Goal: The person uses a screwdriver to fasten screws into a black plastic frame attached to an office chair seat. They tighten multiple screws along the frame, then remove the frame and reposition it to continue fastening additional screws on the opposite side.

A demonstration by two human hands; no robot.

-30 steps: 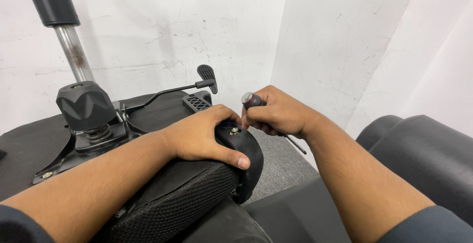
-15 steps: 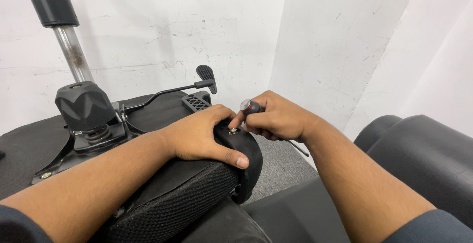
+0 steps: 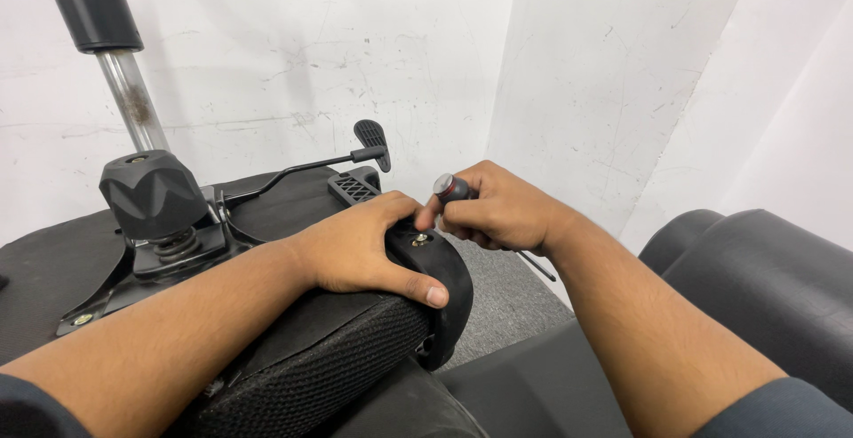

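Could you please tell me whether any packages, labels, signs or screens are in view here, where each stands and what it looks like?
None are in view: no package, label, sign or screen.
What shows instead is an upturned black office chair seat against bare white walls.
The left hand grips a black curved plastic bracket with a screw in it.
The right hand holds a dark-handled tool beside the screw.

i see a black plastic armrest bracket curving over the edge of an upturned office chair seat with black mesh padding. a brass-coloured screw sits in its top face. a screwdriver with a dark handle and grey end cap stands tilted just beside that screw.
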